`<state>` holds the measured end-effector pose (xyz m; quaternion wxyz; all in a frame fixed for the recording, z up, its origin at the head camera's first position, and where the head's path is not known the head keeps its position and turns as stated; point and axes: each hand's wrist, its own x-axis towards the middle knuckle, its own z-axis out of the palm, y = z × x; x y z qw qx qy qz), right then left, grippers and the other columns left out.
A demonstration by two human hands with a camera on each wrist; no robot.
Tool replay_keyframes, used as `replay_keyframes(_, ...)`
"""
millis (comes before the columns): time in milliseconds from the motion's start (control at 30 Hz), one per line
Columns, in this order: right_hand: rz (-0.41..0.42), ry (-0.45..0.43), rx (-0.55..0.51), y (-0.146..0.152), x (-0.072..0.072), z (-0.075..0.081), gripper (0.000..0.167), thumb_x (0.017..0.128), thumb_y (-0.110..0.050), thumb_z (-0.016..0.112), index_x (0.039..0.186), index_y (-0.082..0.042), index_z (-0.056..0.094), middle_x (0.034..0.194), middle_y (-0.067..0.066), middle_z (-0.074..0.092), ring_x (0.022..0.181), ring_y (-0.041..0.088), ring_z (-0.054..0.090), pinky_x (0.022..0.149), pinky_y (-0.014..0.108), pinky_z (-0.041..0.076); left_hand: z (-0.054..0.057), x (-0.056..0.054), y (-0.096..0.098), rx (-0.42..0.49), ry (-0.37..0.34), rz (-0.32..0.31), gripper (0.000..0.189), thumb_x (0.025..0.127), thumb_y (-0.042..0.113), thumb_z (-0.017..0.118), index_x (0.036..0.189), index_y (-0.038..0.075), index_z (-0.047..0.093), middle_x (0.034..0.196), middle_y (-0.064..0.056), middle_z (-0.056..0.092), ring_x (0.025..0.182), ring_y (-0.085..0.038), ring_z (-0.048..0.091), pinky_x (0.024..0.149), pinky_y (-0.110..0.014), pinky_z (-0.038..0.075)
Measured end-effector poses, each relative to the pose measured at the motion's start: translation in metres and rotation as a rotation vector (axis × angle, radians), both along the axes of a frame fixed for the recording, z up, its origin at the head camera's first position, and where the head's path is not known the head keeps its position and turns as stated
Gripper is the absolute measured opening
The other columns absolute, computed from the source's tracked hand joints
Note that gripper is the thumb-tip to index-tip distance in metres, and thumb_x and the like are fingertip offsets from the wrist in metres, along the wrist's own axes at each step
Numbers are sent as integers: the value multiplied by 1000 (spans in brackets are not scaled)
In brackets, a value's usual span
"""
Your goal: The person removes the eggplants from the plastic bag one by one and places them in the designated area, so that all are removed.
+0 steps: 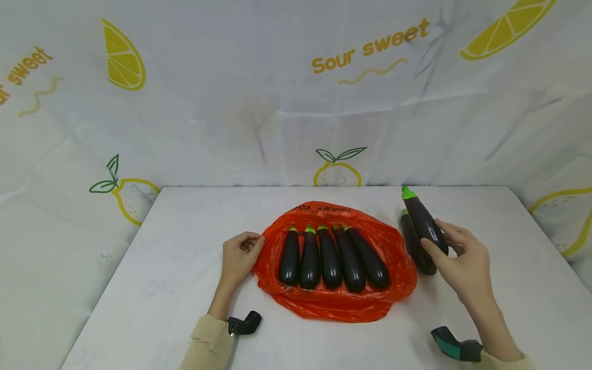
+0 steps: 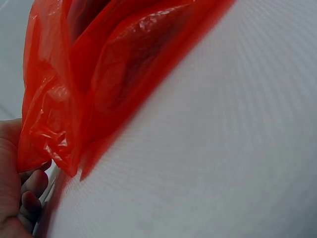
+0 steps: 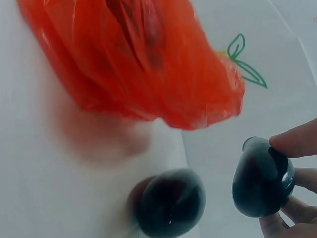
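A red plastic bag (image 1: 296, 306) lies spread on the table, its mouth wide, with several dark purple eggplants (image 1: 330, 257) side by side in it. My left hand (image 1: 239, 257) pinches the bag's left rim between thumb and fingers; the left wrist view shows the red film (image 2: 49, 114) at the thumb. My right hand (image 1: 467, 262) grips an eggplant (image 1: 423, 218) by its thick end, green cap pointing away, raised above the table. Beneath it another eggplant (image 1: 414, 246) lies on the table just right of the bag; in the right wrist view this lying eggplant (image 3: 171, 203) stands apart from the held one (image 3: 262, 178).
A white cloth covers the table (image 1: 176, 246). Behind it hangs a white backdrop (image 1: 208, 103) printed with lemons and lettering. Black devices are worn at the left wrist (image 1: 245, 324) and the right wrist (image 1: 455, 344).
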<state>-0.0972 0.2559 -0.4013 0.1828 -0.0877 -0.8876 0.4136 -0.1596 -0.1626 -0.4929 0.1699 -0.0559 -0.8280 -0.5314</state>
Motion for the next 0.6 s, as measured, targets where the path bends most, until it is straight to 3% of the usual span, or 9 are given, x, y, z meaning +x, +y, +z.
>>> replay_keyframes(233, -68, -53, -6, 14, 0, -7, 48, 93, -13, 72, 139, -1, 61, 138, 22, 60, 90, -17, 43, 92, -1, 36, 0, 0, 1, 8, 1, 6, 5, 90, 11, 77, 89, 6, 77, 74, -9, 69, 65, -7, 53, 62, -15, 46)
replay_keyframes(600, -102, -164, 4, 26, 2, -17, 51, 94, -16, 69, 142, 0, 58, 143, 27, 55, 88, -18, 38, 77, -5, 35, 0, 0, -1, 4, 2, -13, 6, 92, 13, 76, 88, 8, 77, 73, -8, 69, 65, -8, 54, 61, -16, 47)
